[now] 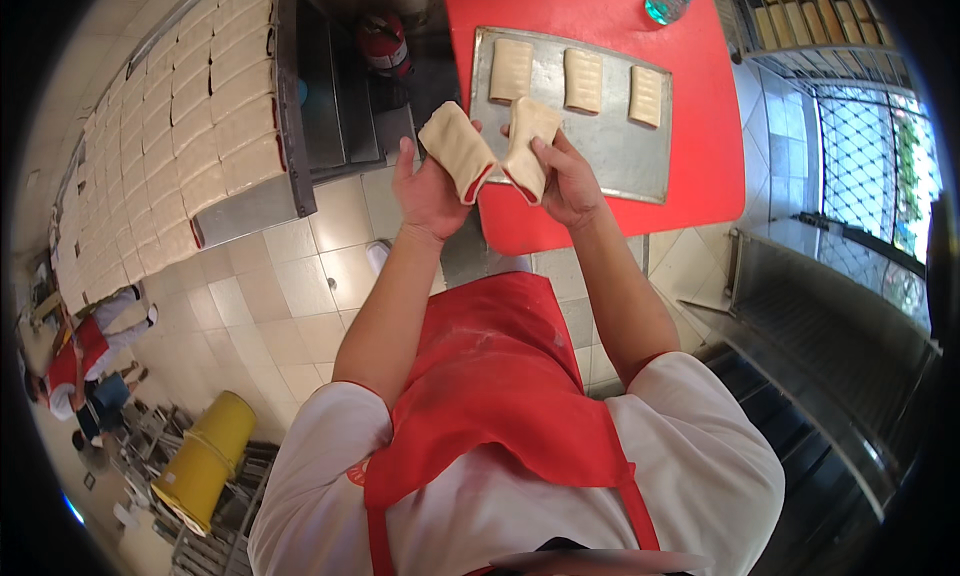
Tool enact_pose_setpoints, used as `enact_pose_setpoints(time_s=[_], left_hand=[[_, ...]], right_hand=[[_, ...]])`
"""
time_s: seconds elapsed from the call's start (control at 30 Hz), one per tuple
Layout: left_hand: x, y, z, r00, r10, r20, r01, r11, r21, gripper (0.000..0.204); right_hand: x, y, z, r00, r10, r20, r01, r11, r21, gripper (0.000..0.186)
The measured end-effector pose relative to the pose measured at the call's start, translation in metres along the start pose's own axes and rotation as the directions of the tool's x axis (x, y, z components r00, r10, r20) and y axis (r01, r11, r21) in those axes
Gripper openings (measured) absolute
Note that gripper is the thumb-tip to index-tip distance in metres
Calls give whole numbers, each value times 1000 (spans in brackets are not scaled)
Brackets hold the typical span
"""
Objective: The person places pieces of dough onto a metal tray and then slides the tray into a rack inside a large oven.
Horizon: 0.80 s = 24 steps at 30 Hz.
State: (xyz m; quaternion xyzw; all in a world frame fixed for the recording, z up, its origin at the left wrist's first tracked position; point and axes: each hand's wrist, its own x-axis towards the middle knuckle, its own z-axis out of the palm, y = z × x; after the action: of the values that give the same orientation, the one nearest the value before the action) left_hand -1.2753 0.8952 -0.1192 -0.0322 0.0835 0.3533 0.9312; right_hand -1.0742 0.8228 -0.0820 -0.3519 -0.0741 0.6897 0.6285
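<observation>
At far left, we see dough slabs [165, 126] in rows. Our left hand [428, 198] cradles one dough parcel [455, 148], red filling showing at its lower end; a second parcel [532, 141] is pinched in our right hand [575, 188], near the metal tray [612, 158] bearing three more pieces [583, 81]. We'd best grip lightly, supporting each underneath, so neither creases.

I get a bright view. Daylight blows out the latticed window [875, 161] at far right, and pale glare lies on the floor tiles [345, 226]. The corner around the fire extinguisher [384, 44] is dim. The filled dough pieces [453, 148] look sharp; toward the black circular rim, straight edges bow and detail softens.
</observation>
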Motion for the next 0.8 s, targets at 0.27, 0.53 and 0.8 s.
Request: enact_pose_setpoints(time_s=[0.27, 0.53, 0.8], left_hand=[[-13, 22, 4, 887, 307, -346, -37, 792, 609, 67], [35, -50, -22, 910, -12, -415, 261, 793, 550, 69], [162, -158, -38, 782, -327, -531, 622, 463, 631, 74]], right_hand=[[62, 22, -84, 987, 4, -161, -84, 864, -497, 59], [40, 6, -119, 930, -130, -344, -158, 703, -693, 53], [-12, -37, -187, 888, -127, -441, -9, 956, -293, 51]])
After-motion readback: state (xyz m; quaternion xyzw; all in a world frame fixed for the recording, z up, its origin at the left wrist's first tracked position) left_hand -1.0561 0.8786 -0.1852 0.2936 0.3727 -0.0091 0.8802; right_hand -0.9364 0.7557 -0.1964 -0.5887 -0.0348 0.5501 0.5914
